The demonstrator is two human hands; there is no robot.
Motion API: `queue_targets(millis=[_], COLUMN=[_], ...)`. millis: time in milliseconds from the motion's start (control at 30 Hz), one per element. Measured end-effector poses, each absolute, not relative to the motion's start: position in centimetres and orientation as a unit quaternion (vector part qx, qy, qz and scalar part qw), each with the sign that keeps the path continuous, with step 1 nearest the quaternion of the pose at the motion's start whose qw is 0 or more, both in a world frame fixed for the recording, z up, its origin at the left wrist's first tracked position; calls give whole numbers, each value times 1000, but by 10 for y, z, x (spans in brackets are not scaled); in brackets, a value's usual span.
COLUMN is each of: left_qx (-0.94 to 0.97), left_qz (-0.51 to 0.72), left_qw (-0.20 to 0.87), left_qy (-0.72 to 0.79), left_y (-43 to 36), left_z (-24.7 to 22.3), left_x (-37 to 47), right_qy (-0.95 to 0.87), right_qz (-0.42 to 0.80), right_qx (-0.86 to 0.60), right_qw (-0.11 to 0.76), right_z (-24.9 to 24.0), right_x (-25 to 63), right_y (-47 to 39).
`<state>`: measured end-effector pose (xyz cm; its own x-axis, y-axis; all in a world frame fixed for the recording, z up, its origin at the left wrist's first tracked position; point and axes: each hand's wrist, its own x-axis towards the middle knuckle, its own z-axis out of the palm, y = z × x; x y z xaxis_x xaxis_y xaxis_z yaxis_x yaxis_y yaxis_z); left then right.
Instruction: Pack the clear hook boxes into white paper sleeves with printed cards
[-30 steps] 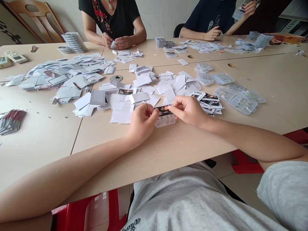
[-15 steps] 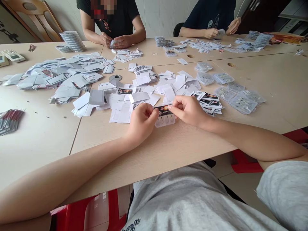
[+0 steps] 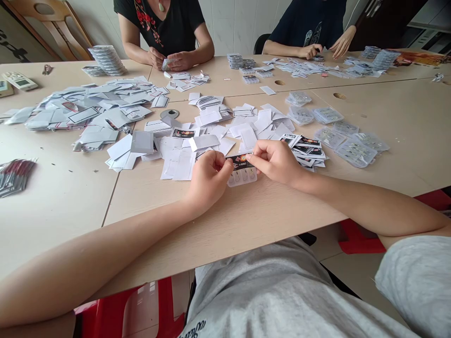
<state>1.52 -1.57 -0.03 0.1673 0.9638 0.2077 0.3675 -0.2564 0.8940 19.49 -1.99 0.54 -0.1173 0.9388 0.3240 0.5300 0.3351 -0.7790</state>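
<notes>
Between my hands is a small clear plastic compartment box [image 3: 243, 176] with several small items inside, too small to name surely. A black printed card [image 3: 239, 162] with an orange burst lies along its upper part. My left hand [image 3: 210, 176] pinches the left edge of the card and box between thumb and curled fingers. My right hand [image 3: 273, 159] pinches the upper right corner. Loose white cards [image 3: 183, 162] lie just beyond my left hand, and a pile of black printed cards [image 3: 308, 149] sits beyond my right wrist.
Filled clear boxes [image 3: 355, 151] lie at the right. A large heap of white cards [image 3: 95, 101] spreads at the left, near a tape roll [image 3: 169, 114]. Two people work across the table [image 3: 282, 206]; stacked boxes [image 3: 107, 60] stand at the far left.
My hands and the box stay almost still. Across the table at the right, the co-worker's hands have lowered to the tabletop, and the fingers of one hand are spread.
</notes>
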Motion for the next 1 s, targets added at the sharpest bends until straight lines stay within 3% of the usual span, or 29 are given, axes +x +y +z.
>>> queue_targets(millis=[233, 433, 700, 1000], left_qx=[658, 643, 623, 576], left_qz=[413, 417, 380, 407], left_qw=[377, 404, 440, 603], left_qy=[505, 499, 523, 373], left_y=[-16, -14, -8, -18], left_z=[1, 2, 4, 9], left_x=[16, 14, 9, 14], right_qy=[-712, -671, -691, -691], right_qz=[257, 379, 282, 292], right_qx=[-509, -426, -402, -411], right_qw=[409, 475, 531, 518], right_z=[8, 9, 14, 17], right_x=[195, 198, 198, 193], right_y=[-19, -18, -28, -37])
